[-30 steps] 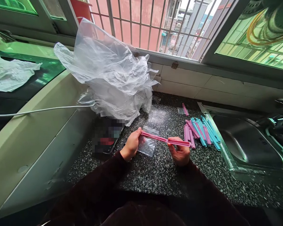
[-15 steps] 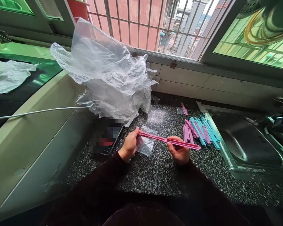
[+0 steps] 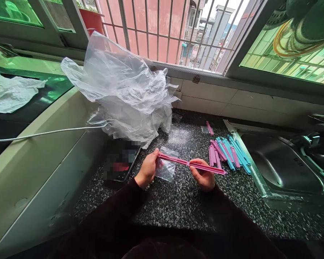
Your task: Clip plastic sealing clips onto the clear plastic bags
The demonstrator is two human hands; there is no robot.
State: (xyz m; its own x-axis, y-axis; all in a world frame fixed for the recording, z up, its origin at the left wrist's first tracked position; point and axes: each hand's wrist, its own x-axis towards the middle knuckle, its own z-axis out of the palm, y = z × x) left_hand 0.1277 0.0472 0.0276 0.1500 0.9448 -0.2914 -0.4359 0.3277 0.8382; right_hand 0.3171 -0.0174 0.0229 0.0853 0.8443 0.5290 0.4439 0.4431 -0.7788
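One long, slim pink plastic clip (image 3: 182,162) spreads unfolded above the speckled black stone counter (image 3: 175,207), our left hand (image 3: 148,168) gripping one end and our right hand (image 3: 204,177) pinching it near its middle. A clear, flat plastic bag (image 3: 166,174) overlaps our left hand; we cannot tell whether we grip it.

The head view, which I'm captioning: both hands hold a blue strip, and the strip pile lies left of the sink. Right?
Not the colour: the head view shows the left hand and right hand holding a pink strip. The rest stands.
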